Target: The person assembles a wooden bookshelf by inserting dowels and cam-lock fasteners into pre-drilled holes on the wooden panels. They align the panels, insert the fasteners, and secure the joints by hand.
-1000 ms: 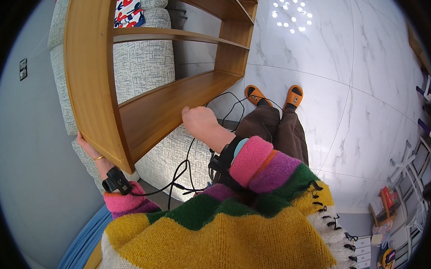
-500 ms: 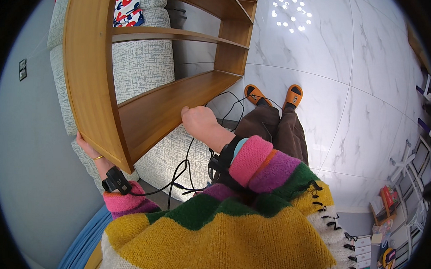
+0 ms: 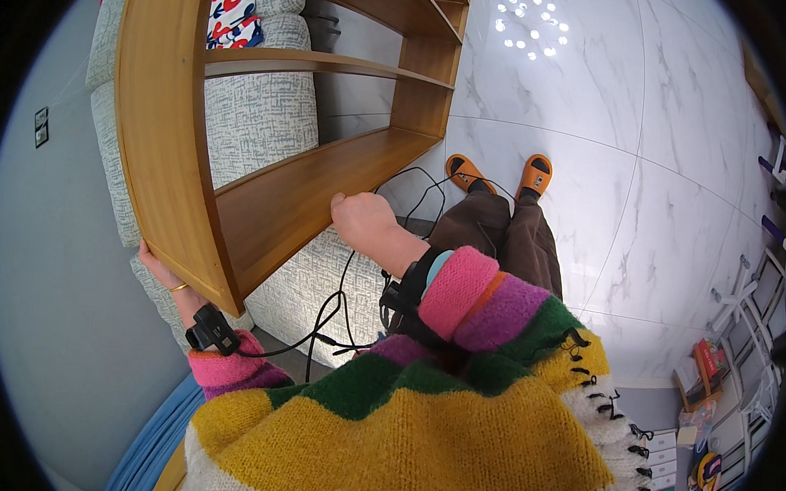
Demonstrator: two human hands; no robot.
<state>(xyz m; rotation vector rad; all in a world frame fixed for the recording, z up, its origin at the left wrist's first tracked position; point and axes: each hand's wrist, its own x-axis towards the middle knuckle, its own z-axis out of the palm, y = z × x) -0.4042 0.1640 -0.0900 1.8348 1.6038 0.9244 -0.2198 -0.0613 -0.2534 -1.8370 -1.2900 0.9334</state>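
Note:
A brown wooden shelf unit [image 3: 165,148] with open compartments leans over the grey patterned sofa [image 3: 267,113]. My right hand [image 3: 365,225] is closed over the front edge of its nearest board, fingertips hidden behind that edge. At the near left corner, my left hand [image 3: 157,268] holds the outer side of the end panel, its fingers partly out of sight behind the wood. Black cables [image 3: 333,309] hang from the bands on my wrists, between my arms and in front of the sofa seat.
Orange slippers [image 3: 536,174] are on my feet on the white marbled tile floor [image 3: 587,219]. A grey wall [image 3: 50,257] stands close on the left, with blue fabric [image 3: 152,446] at its foot. Along the right lie folded metal frames [image 3: 749,322] and small boxes [image 3: 662,459].

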